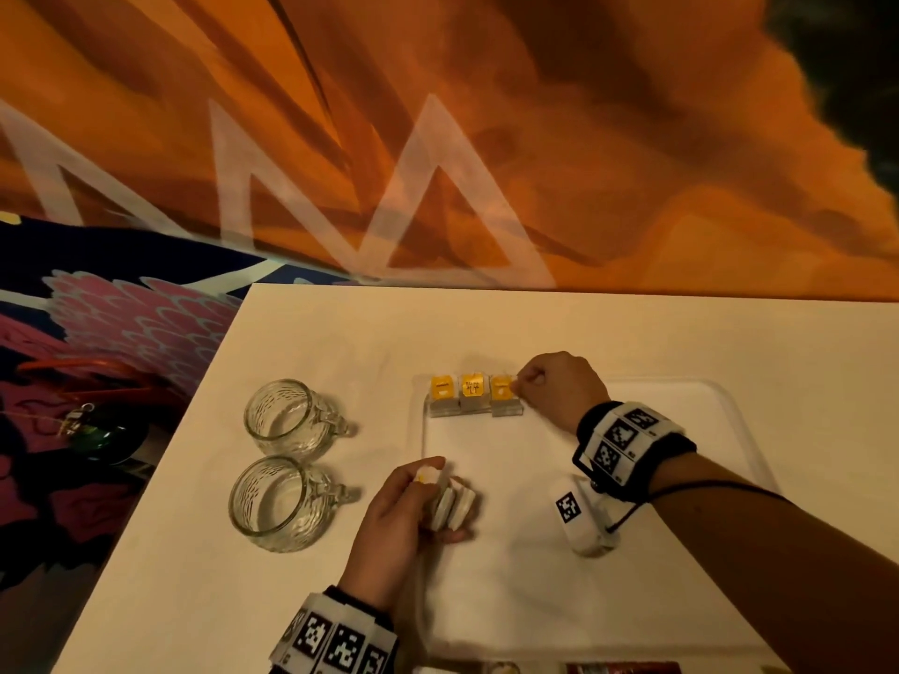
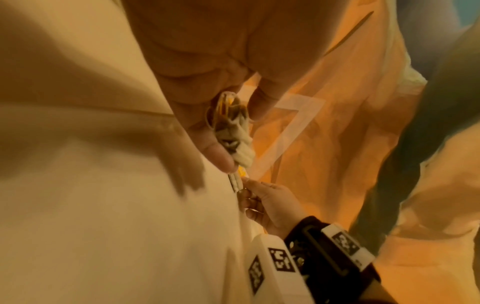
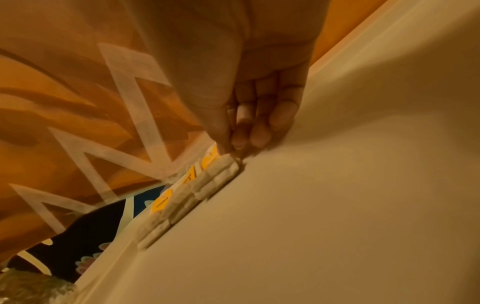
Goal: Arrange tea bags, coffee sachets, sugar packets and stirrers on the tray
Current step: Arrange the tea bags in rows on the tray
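Orange patterned cloth is hanging behind the white table (image 1: 340,333). I am watching the right hand (image 1: 559,386) pinching the end tea bag (image 1: 503,394) of a three-bag row leaning at the far left corner of the clear tray (image 1: 739,406). Left hand (image 1: 394,518), nearer me over the tray's left edge, is gripping spare tea bags (image 1: 452,503). Two glass mugs (image 1: 287,459) are standing left of the tray. Risk, as I judge it: a nudge on release could be toppling the leaning row; the loose bundle could be slipping.
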Motion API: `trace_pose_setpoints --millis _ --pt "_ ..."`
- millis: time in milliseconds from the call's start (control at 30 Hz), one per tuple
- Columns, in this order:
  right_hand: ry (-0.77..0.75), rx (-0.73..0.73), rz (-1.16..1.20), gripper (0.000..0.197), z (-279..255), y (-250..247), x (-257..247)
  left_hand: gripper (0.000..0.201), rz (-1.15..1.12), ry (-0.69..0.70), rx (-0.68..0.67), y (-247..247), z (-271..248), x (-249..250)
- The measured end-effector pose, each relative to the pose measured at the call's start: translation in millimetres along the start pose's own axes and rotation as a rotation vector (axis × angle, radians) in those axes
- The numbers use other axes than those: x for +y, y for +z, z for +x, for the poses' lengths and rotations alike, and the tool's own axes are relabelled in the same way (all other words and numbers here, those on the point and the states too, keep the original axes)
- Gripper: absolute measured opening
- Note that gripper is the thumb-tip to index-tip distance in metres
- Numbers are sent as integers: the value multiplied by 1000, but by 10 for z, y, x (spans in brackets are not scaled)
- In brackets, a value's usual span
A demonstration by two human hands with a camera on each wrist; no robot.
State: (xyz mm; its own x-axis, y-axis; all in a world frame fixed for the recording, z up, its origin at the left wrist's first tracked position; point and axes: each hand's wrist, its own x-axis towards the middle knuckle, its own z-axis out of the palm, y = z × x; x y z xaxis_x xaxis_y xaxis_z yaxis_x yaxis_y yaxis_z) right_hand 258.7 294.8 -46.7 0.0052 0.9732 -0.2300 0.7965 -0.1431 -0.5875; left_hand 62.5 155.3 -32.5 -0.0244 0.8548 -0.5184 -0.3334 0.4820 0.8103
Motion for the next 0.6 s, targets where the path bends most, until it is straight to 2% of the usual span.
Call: trace_pose_setpoints --millis 100,200,233,300,400,467,600 --pt "11 44 29 16 -40 -41 -14 31 -94 -42 -25 -8 -9 58" --pt "-48 79 143 19 -246 -101 -58 24 -122 -10 -53 24 -64 123" --pt "-71 38 228 17 -360 -106 -85 22 -90 24 -50 30 -92 132" --pt "-87 -133 406 18 -623 -98 -144 28 3 85 -47 47 -121 126" --pt "-87 -335 499 34 -970 -64 -219 29 120 138 -49 93 -182 122" --pt "-95 -355 498 35 -1106 -34 -247 28 164 151 -52 114 -215 112" --pt "-75 -266 546 19 -1297 4 -220 33 145 142 -93 152 -316 106"
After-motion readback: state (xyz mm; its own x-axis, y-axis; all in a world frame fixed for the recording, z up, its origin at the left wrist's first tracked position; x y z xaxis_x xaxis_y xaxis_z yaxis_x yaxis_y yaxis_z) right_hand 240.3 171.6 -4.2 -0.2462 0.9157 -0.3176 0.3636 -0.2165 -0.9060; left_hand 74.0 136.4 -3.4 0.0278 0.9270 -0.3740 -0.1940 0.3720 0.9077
